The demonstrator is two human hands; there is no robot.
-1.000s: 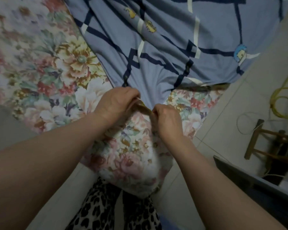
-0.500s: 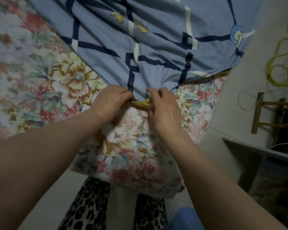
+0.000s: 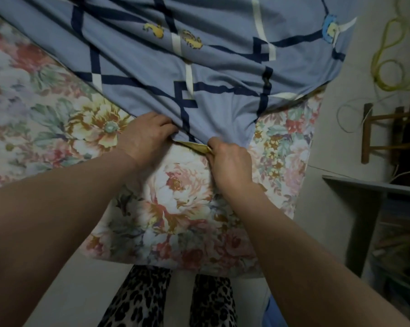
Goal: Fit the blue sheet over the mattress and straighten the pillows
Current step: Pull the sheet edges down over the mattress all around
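Hands drawn slightly apart along the hem since half a second ago.
Left hand (image 3: 145, 135) and right hand (image 3: 230, 159) both pinch the blue sheet (image 3: 199, 67) corner's yellow edge (image 3: 194, 146); sheet spreads toward twelve o'clock over the floral mattress (image 3: 175, 208).

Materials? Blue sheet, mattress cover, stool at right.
Blue sheet: soft matte woven cloth, likely cotton; it drapes in loose folds. Mattress cover: matte floral printed fabric, lying smooth. Stool: brown wood by the look, thin rails; dim, so finish unclear.
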